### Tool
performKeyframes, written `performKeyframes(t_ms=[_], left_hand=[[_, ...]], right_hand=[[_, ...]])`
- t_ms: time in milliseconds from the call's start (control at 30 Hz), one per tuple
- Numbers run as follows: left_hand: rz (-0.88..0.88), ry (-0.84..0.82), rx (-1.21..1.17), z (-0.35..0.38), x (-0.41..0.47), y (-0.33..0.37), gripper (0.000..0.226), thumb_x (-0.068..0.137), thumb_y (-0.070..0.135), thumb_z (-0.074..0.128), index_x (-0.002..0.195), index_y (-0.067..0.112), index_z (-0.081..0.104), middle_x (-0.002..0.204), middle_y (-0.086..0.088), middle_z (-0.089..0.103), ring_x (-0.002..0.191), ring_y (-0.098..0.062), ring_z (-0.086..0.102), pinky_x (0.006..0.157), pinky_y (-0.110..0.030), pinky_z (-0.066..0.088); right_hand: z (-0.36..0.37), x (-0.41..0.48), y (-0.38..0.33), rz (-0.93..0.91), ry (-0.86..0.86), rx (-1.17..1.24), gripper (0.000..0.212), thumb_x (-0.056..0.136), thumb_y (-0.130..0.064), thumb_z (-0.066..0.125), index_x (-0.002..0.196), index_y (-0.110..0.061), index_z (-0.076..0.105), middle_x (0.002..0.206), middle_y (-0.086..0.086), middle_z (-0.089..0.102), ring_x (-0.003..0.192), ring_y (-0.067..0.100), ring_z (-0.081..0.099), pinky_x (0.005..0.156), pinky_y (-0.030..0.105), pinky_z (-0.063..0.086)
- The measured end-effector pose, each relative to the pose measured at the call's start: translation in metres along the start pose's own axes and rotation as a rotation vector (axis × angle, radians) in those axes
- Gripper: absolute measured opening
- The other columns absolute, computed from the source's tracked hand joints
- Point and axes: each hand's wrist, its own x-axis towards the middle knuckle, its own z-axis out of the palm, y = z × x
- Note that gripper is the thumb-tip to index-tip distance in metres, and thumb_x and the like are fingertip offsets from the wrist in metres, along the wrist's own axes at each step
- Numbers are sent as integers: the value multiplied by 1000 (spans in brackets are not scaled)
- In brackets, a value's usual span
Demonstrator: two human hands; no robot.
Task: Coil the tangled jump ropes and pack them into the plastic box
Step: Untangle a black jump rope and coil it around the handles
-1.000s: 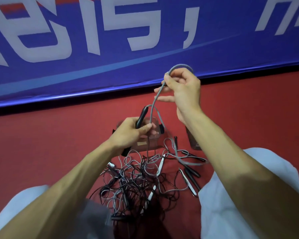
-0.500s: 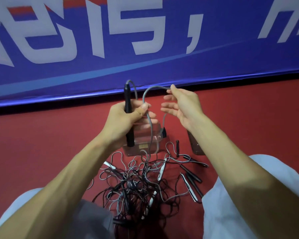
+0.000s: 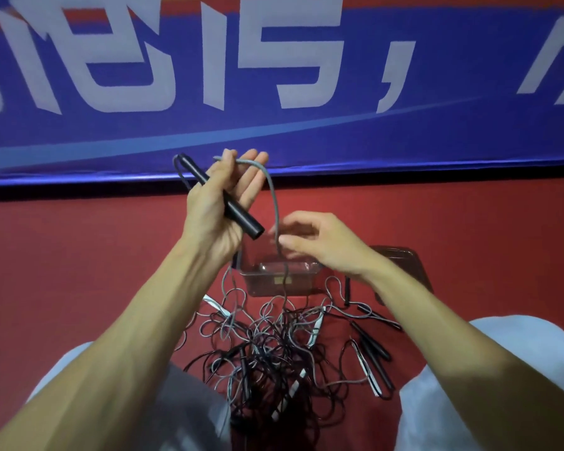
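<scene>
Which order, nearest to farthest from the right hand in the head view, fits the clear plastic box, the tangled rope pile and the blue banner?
From the right hand:
1. Clear plastic box: directly below the fingers, partly hidden by them.
2. Tangled rope pile: lower, on the red floor between the knees.
3. Blue banner: up along the wall, beyond both hands.

Dim, even indoor light with a cool cast — no glare, and no clear direction to it. Shadows are soft: a dark band runs under the blue banner (image 3: 306, 131) where it meets the red floor (image 3: 79, 255). The right hand (image 3: 319, 242) is smeared by motion blur. Wide-angle bending curves the banner's lower edge — the forearms balloon toward the bottom corners.
</scene>
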Motion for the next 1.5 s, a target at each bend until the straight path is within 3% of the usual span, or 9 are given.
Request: performKeyframes(t_ms=[167, 367, 500, 633, 767, 967, 1133, 1267, 1500], left_hand=[[-148, 33, -31, -13, 11, -9, 15, 100, 11, 50, 99, -2, 58, 87, -13, 75, 81, -21, 74, 67, -26, 60], [-222, 80, 330, -24, 15, -31, 15, 100, 1, 48, 110, 0, 58, 100, -15, 72, 81, -22, 74, 71, -28, 61], [-315, -39, 700, -23, 3, -49, 20, 93, -8, 52, 100, 5, 64, 103, -15, 70, 87, -23, 69, 75, -28, 58], [-472, -241, 802, -28, -3, -56, 35, 88, -19, 47, 99, 6, 68, 97, -8, 75, 84, -18, 73, 70, -24, 60], [-411, -396, 933, -26, -7, -60, 26, 93, -11, 52, 103, 7, 69, 98, -7, 76, 92, -14, 72, 83, -22, 57], [-293, -365, 912, -13, -17, -60, 9, 94, 4, 55, 90, 8, 62, 72, -4, 71, 65, -16, 71, 62, -25, 59], [-190, -292, 703, 5, -23, -44, 8, 95, 8, 54, 93, 10, 61, 72, -1, 72, 63, -15, 71, 53, -23, 57], [-92, -197, 521, 8, -19, -33, 10, 96, 12, 54, 90, 13, 62, 79, 0, 75, 74, -14, 74, 59, -23, 59], [-120, -71, 89, -2, -3, -14, 8, 98, 14, 54, 100, 8, 59, 83, -4, 74, 85, -19, 74, 68, -30, 60]], right_hand=[[1, 2, 7, -19, 168, -203, 19, 80, -1, 75, 77, -18, 67, 74, 3, 69, 69, 9, 63, 73, 21, 53], [-10, 0, -5, -5, 425, 142, 18, 84, 4, 68, 80, -12, 64, 74, 9, 64, 61, 11, 66, 52, 24, 57], [-18, -2, -15, -71, 548, 251, 17, 85, 4, 67, 78, -11, 63, 74, 9, 63, 62, 16, 67, 51, 30, 58], [-27, -3, -20, -87, 646, 367, 15, 85, 2, 69, 77, -10, 62, 70, 8, 64, 59, 15, 67, 47, 31, 56], [-39, -4, -19, -24, 756, 519, 15, 85, -2, 70, 76, -8, 60, 68, 7, 65, 58, 15, 66, 50, 32, 55], [-47, -4, -15, 60, 791, 580, 11, 87, -9, 71, 81, -7, 62, 72, 5, 65, 59, 13, 66, 53, 29, 55], [-45, -2, -14, 144, 691, 585, 13, 96, -17, 60, 92, -5, 63, 80, 8, 66, 60, 17, 63, 52, 29, 56], [-29, -1, -11, 224, 449, 380, 14, 98, -13, 53, 92, -8, 65, 87, 9, 69, 68, 21, 64, 56, 27, 57], [-4, 2, 9, 265, 106, 44, 33, 93, 11, 39, 96, -8, 65, 88, 5, 69, 74, 10, 65, 69, 20, 56]])
